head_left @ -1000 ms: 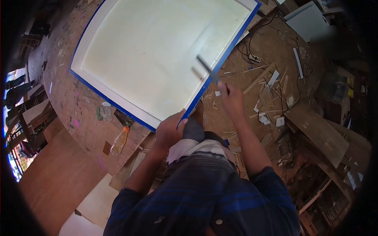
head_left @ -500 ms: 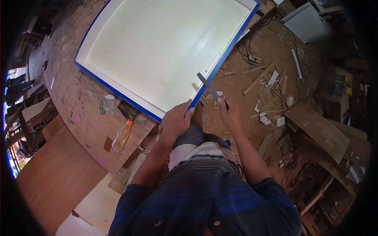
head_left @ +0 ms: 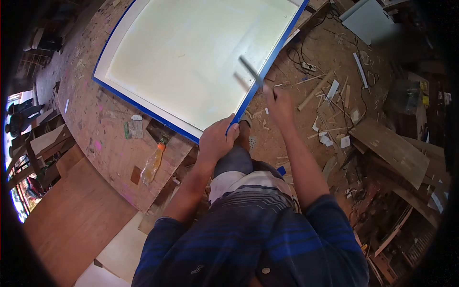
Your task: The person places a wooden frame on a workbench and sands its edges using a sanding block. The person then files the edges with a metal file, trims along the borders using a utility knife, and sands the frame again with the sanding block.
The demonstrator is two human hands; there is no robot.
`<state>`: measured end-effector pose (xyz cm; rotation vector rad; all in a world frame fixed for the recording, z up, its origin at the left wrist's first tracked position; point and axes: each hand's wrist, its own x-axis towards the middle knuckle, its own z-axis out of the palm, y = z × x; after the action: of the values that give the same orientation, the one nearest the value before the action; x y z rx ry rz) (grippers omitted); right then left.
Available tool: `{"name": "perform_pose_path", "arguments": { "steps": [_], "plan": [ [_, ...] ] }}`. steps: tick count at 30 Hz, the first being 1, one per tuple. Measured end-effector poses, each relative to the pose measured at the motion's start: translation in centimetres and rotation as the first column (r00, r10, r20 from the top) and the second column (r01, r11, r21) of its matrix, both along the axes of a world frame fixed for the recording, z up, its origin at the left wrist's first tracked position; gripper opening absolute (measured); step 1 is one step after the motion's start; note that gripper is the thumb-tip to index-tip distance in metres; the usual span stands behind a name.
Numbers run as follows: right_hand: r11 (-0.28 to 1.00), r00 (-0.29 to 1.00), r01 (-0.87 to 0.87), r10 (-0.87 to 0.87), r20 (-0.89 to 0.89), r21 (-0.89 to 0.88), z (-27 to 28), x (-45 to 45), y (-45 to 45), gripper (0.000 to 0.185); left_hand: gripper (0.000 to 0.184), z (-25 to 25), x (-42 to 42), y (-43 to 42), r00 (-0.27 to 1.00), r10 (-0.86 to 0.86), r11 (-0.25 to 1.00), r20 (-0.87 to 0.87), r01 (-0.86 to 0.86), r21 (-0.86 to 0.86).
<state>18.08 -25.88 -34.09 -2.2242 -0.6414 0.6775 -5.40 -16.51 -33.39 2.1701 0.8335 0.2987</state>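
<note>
A large white panel with a raised rim and blue edging [head_left: 143, 106] lies on the worktable. My left hand [head_left: 217, 137] is closed around its near corner, thumb over the blue edge. My right hand [head_left: 279, 106] is wrapped around the handle end of a flat grey metal file [head_left: 250, 69]. The file's blade slants up and left across the panel's right edge, slightly blurred, with a shadow beside it on the white surface. Whether the blade touches the edge I cannot tell.
The wooden worktable [head_left: 112, 158] holds a plastic bottle with an orange cap [head_left: 153, 163] and a small greenish block [head_left: 134, 129]. Wood scraps and offcuts [head_left: 326, 138] litter the floor at right, near a power strip [head_left: 309, 66] with cables. Boards [head_left: 389, 150] lie lower right.
My right hand and the file have moved up along the panel's right edge, away from my body. My left hand stays on the corner. The view has shifted slightly.
</note>
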Motion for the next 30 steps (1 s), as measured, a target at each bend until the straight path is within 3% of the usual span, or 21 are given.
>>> {"name": "perform_pose_path", "arguments": {
  "steps": [2, 5, 8, 11, 14, 17, 20, 23, 29, 30],
  "plan": [
    [0.998, 0.998, 0.052, -0.054, 0.033, 0.039, -1.0, 1.7, 2.3, 0.056, 0.037, 0.3, 0.0, 0.2, 1.0, 0.009, 1.0, -0.016, -0.009, 0.007],
    [0.995, 0.999, -0.034, 0.032, -0.019, -0.097, 0.5, -3.5, -2.6, 0.057, 0.036, -0.4, -0.3, 0.1, 1.0, 0.019, 1.0, 0.007, -0.019, 0.014],
    [0.989, 0.996, -0.09, 0.088, -0.015, -0.122, -0.6, -7.6, -6.3, 0.058, 0.036, -0.4, -0.2, 0.0, 1.0, 0.027, 0.999, 0.008, -0.027, 0.02],
    [0.998, 0.996, -0.058, 0.056, 0.063, 0.03, -0.8, -4.2, -2.1, 0.056, 0.035, -0.2, -0.2, -0.1, 0.999, 0.039, 0.999, 0.033, -0.039, 0.01],
    [0.998, 1.0, 0.006, -0.008, 0.023, 0.07, -0.9, -3.3, -0.6, 0.054, 0.036, 0.1, -0.2, -0.3, 0.999, 0.041, 0.999, -0.009, -0.041, 0.024],
    [0.98, 0.991, -0.132, 0.127, -0.039, -0.15, -1.6, -8.0, -6.3, 0.055, 0.037, -0.3, -0.3, -0.4, 0.999, 0.053, 0.998, -0.012, -0.052, 0.032],
    [0.983, 0.995, -0.096, 0.097, -0.003, -0.156, -1.9, -7.8, -5.4, 0.055, 0.037, -0.1, -0.3, -0.3, 0.999, 0.039, 0.999, -0.009, -0.038, 0.032],
    [1.0, 1.0, 0.013, -0.013, 0.009, -0.015, -0.7, -4.0, -0.1, 0.056, 0.036, -0.2, -0.2, -0.4, 0.998, 0.058, 0.998, -0.014, -0.058, 0.012],
    [0.979, 0.995, -0.094, 0.1, 0.024, -0.182, -0.7, -8.1, -6.3, 0.057, 0.035, -0.7, -0.4, -0.4, 0.998, 0.051, 0.997, 0.028, -0.053, 0.064],
    [0.987, 0.997, -0.072, 0.077, 0.03, -0.145, -0.6, -7.6, -5.3, 0.057, 0.034, -0.7, -0.6, -0.5, 0.999, 0.051, 0.996, 0.017, -0.052, 0.068]
  ]
}}
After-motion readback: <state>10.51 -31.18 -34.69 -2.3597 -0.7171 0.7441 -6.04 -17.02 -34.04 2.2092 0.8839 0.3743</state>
